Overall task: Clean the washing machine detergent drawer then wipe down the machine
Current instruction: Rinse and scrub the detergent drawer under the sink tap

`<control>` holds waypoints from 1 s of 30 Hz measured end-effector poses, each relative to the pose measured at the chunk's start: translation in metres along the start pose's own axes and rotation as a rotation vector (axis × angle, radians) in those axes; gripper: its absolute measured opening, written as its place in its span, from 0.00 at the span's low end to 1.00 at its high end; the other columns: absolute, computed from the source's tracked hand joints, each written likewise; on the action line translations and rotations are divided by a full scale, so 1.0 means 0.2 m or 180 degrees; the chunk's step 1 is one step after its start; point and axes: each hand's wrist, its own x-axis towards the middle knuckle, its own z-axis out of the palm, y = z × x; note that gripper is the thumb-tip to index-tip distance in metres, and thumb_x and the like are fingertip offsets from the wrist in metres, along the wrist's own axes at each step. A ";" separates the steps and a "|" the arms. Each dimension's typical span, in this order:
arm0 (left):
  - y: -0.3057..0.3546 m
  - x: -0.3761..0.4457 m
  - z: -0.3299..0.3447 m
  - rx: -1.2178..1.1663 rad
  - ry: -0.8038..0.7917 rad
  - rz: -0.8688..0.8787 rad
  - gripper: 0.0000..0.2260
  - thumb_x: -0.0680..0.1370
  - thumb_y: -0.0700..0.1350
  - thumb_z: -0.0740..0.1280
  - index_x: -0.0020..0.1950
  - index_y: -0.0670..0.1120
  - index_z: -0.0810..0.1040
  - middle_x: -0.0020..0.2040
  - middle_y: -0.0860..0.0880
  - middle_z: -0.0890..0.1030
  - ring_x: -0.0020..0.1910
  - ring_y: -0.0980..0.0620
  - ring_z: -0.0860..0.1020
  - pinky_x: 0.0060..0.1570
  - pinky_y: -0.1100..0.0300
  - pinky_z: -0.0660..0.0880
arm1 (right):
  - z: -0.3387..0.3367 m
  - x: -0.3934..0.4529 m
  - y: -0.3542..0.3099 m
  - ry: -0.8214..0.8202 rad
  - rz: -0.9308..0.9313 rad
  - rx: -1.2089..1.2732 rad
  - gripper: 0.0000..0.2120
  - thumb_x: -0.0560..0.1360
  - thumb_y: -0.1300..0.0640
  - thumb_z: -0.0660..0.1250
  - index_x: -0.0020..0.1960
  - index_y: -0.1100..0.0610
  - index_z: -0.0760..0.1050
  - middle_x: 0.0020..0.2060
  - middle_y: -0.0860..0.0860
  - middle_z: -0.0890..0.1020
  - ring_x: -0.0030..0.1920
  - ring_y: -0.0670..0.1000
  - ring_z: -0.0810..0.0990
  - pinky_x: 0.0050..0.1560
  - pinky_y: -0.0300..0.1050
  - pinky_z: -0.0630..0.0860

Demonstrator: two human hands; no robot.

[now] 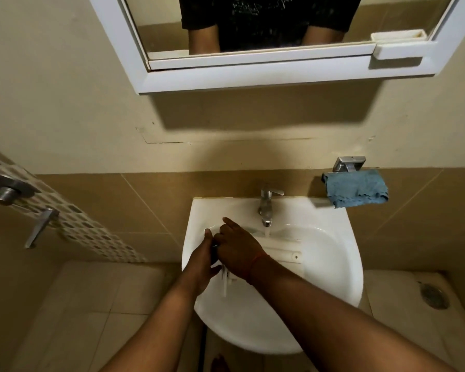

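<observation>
The white detergent drawer (285, 255) lies across the white sink (333, 277), under a thin stream of water from the chrome tap (266, 208). My left hand (203, 260) grips the drawer's left end, thumb up and fingers curled underneath. My right hand (236, 245) crosses over the drawer just beside the left hand. Its index finger points out and its other fingers curl round a small dark object (214, 247), mostly hidden between the hands. A white part (224, 284) of the drawer sticks out below the hands.
A blue cloth (356, 190) hangs at the sink's back right corner, under a chrome wall fitting (348, 163). A white-framed mirror (266, 36) hangs above. A door handle (39, 228) is on the left. A floor drain (434, 295) sits at the right.
</observation>
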 end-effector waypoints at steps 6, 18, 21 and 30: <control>-0.02 0.04 0.03 -0.0227 0.0090 -0.0170 0.32 0.78 0.69 0.53 0.69 0.48 0.73 0.63 0.46 0.79 0.66 0.49 0.74 0.67 0.47 0.70 | 0.23 -0.01 0.02 0.0414 0.0087 0.1109 0.15 0.68 0.67 0.74 0.53 0.56 0.83 0.59 0.53 0.82 0.68 0.56 0.73 0.74 0.52 0.63; -0.07 0.14 0.07 0.0703 0.0103 0.0477 0.11 0.82 0.38 0.57 0.56 0.51 0.77 0.48 0.48 0.83 0.50 0.48 0.81 0.46 0.51 0.79 | 0.36 -0.19 0.34 0.2813 0.4592 0.7762 0.06 0.79 0.68 0.59 0.50 0.67 0.76 0.45 0.61 0.77 0.48 0.57 0.80 0.41 0.45 0.83; -0.12 0.18 0.06 0.0793 0.0204 0.0457 0.10 0.83 0.42 0.59 0.61 0.52 0.73 0.55 0.49 0.81 0.54 0.49 0.80 0.52 0.47 0.79 | 0.34 -0.09 0.39 0.2552 0.4336 0.8223 0.09 0.81 0.65 0.56 0.53 0.66 0.75 0.46 0.61 0.80 0.47 0.56 0.81 0.42 0.48 0.84; -0.17 0.23 0.08 0.0879 0.0439 0.0764 0.10 0.83 0.42 0.59 0.63 0.51 0.74 0.58 0.51 0.80 0.54 0.52 0.80 0.50 0.56 0.79 | 0.39 0.02 0.33 0.1652 0.3638 0.7967 0.10 0.80 0.62 0.61 0.45 0.62 0.80 0.37 0.56 0.82 0.36 0.50 0.81 0.38 0.40 0.78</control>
